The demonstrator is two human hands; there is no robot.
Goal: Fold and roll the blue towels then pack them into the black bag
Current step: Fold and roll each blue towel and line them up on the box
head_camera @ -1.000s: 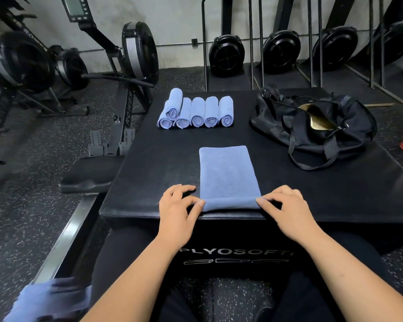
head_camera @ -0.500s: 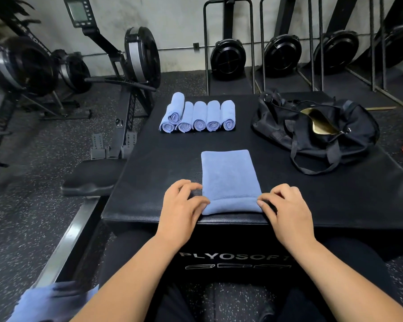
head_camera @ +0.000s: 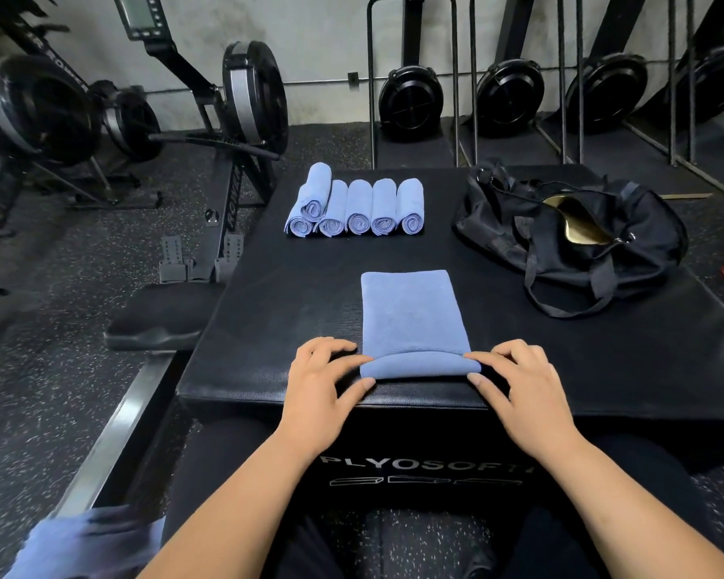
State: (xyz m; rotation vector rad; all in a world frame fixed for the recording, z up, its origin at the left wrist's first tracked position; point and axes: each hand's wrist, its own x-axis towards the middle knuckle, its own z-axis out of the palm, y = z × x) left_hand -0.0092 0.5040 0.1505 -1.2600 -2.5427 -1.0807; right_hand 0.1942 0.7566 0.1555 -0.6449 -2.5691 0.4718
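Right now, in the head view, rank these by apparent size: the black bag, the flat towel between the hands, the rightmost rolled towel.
1. black bag
2. flat towel, though it lies nearer the camera, so its gap to the bag is unsure
3. rightmost rolled towel, clearly smallest

A blue towel [head_camera: 410, 315] is pinched by the left hand [head_camera: 322, 386] and right hand [head_camera: 519, 390] at the plyo box's [head_camera: 268, 328] near edge.

Rowing machines [head_camera: 253, 94] stand on a speckled rubber floor [head_camera: 59, 390] before a grey concrete wall [head_camera: 318, 31].
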